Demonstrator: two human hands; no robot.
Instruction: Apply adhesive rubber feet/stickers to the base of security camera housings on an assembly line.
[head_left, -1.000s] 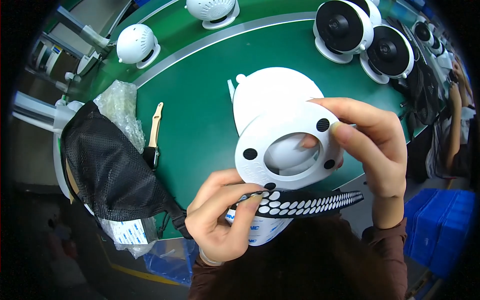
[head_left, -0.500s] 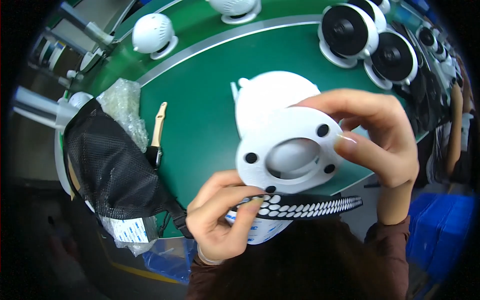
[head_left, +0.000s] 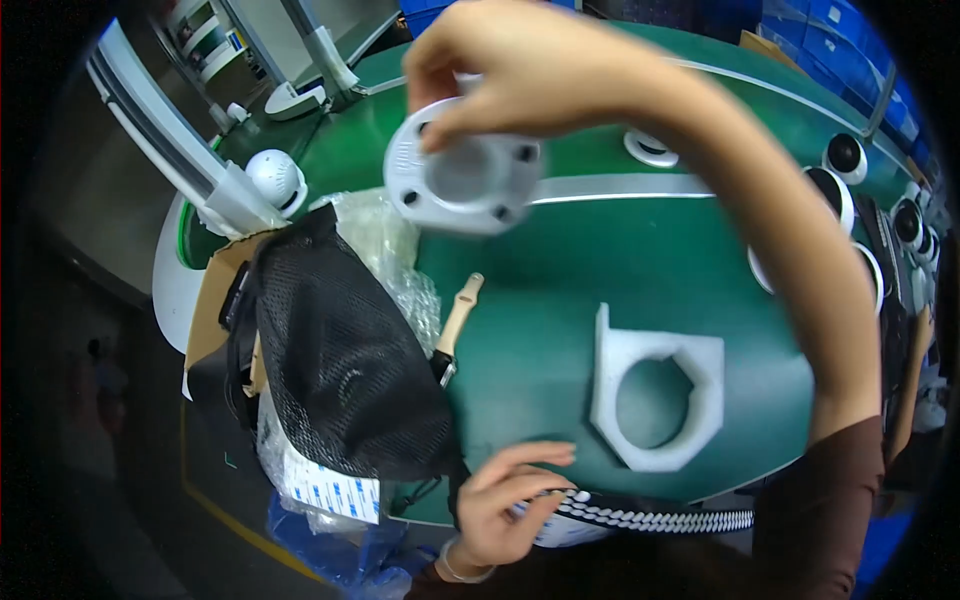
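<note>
My right hand reaches across to the far left, its thumb and fingers closed on a white round device. Its white ring-shaped base, dotted with several black round pads, faces me; motion blurs it a little. By the table's near edge, my left hand pinches the end of a black strip with rows of white oval dots. A white backing sheet lies partly under that strip. Between the hands, a white holder block with a large round hole rests on the green table.
A black mesh bag and bubble wrap lie at left, with a wooden-handled brush beside them. Another white round device stands far left. More devices with black faces stand at right. A grey rail crosses the table.
My right hand has carried the white device off the holder block toward the far left. My left hand stays near the table edge with the strip. The view has turned left.
</note>
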